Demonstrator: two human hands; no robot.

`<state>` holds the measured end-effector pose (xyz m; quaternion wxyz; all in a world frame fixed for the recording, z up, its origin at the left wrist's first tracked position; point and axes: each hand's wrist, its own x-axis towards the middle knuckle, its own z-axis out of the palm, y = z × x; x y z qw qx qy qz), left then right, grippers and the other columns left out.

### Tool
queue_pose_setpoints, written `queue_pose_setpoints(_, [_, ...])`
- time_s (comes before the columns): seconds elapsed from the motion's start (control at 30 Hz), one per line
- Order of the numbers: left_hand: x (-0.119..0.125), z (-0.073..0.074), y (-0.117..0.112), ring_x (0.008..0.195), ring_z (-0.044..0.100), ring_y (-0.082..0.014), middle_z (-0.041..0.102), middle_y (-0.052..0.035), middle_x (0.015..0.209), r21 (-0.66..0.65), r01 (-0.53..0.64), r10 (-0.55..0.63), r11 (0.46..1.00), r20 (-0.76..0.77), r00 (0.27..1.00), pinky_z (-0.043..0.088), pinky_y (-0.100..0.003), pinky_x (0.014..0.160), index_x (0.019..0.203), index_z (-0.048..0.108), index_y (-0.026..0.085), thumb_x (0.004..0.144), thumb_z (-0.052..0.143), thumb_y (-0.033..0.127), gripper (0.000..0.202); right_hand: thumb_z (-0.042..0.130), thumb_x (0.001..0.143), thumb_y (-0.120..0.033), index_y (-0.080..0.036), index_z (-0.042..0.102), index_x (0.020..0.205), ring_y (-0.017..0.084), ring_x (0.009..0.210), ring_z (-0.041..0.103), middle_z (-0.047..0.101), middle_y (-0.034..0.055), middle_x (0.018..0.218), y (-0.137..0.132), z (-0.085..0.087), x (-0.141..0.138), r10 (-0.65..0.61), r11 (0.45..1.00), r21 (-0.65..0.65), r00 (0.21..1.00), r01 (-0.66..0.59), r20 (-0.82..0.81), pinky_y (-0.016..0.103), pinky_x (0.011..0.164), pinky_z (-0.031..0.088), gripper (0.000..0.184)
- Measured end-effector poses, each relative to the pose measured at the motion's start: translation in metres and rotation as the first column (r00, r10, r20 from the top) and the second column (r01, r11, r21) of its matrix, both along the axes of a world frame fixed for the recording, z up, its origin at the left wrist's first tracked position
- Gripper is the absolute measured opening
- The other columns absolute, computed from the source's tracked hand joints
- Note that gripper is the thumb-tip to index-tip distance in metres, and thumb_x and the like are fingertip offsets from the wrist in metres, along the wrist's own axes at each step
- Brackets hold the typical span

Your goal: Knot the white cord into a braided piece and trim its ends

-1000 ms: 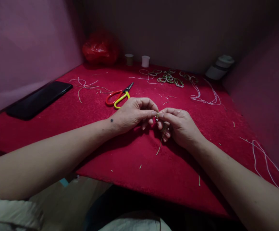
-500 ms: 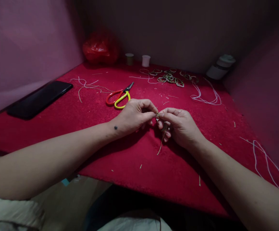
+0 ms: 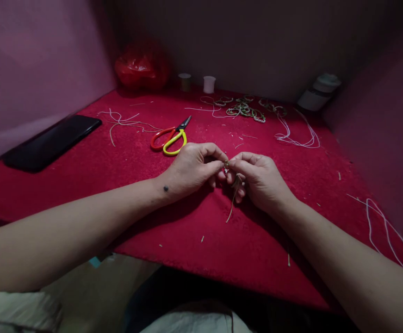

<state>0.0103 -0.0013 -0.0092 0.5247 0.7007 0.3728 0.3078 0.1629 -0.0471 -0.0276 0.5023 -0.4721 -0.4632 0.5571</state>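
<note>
Both hands meet over the middle of the red cloth, fingertips nearly touching. My left hand (image 3: 197, 164) pinches a small piece of olive-green cord (image 3: 234, 200) between thumb and index finger. From the other side my right hand (image 3: 258, 175) grips the same cord, its thumb and index finger pressed together. A loose end of the cord hangs below the right fingers; the knotted part is small and mostly hidden by the fingertips. Just beyond the left hand lie scissors (image 3: 171, 138) with one red and one yellow handle, blades pointing away to the right.
Knotted green-and-white cord loops (image 3: 244, 110) lie at the back near two thread spools (image 3: 208, 84). A red plastic bag (image 3: 140, 69) sits back left, a black phone (image 3: 53, 142) at left, a white-capped bottle (image 3: 319, 92) back right. White cords (image 3: 378, 212) and clippings lie about.
The hands stay together on the cord, with only slight finger movement; less of the knotted part shows between the fingertips. The whole view has shifted a little.
</note>
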Motion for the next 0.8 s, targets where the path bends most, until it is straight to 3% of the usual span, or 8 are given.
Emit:
queue_pose_setpoints(0.13, [0.0020, 0.0037, -0.0022, 0.047, 0.061, -0.0081, 0.067, -0.0006, 0.061, -0.123, -0.010, 0.015, 0.992, 0.037, 0.999, 0.051, -0.018, 0.049, 0.081, 0.063, 0.010, 0.079, 0.055, 0.003, 0.011, 0.061, 0.080, -0.025, -0.016, 0.056, 0.065, 0.007, 0.029, 0.047, 0.060, -0.0031, 0.054, 0.0010, -0.0010, -0.0005, -0.009, 1.000, 0.015, 1.000, 0.010, -0.010, 0.019, 0.026, 0.039, 0.018])
queue_pose_setpoints(0.37, [0.0026, 0.0087, -0.0045, 0.045, 0.060, -0.0066, 0.066, 0.0006, 0.058, -0.175, -0.018, 0.026, 0.984, 0.042, 0.999, 0.049, -0.016, 0.046, 0.079, 0.064, 0.009, 0.077, 0.056, -0.003, 0.014, 0.059, 0.079, -0.021, -0.017, 0.054, 0.063, 0.007, 0.027, 0.045, 0.060, -0.0036, 0.052, 0.0009, -0.0002, -0.0033, -0.053, 0.999, 0.008, 0.998, 0.053, 0.034, 0.020, 0.024, 0.038, 0.017])
queue_pose_setpoints(0.6, [0.0041, 0.0053, -0.0022, 0.046, 0.059, -0.0071, 0.063, 0.0017, 0.059, -0.158, -0.024, 0.037, 0.987, 0.076, 0.996, 0.048, -0.018, 0.046, 0.080, 0.058, 0.011, 0.078, 0.056, -0.001, 0.012, 0.058, 0.078, -0.020, -0.017, 0.053, 0.063, 0.007, 0.027, 0.045, 0.059, -0.0040, 0.051, 0.0016, 0.0004, -0.0053, -0.066, 0.998, 0.014, 0.995, 0.065, 0.070, 0.019, 0.024, 0.036, 0.017])
queue_pose_setpoints(0.8, [0.0044, 0.0000, -0.0015, 0.053, 0.060, -0.0081, 0.060, 0.0037, 0.063, -0.056, -0.018, 0.025, 0.998, 0.137, 0.990, 0.048, -0.018, 0.047, 0.085, 0.054, 0.013, 0.077, 0.056, -0.001, 0.016, 0.058, 0.079, -0.020, -0.017, 0.052, 0.064, 0.007, 0.027, 0.046, 0.059, -0.0038, 0.051, 0.0013, -0.0003, -0.0049, -0.060, 0.998, 0.016, 0.994, 0.058, 0.093, 0.018, 0.024, 0.035, 0.017])
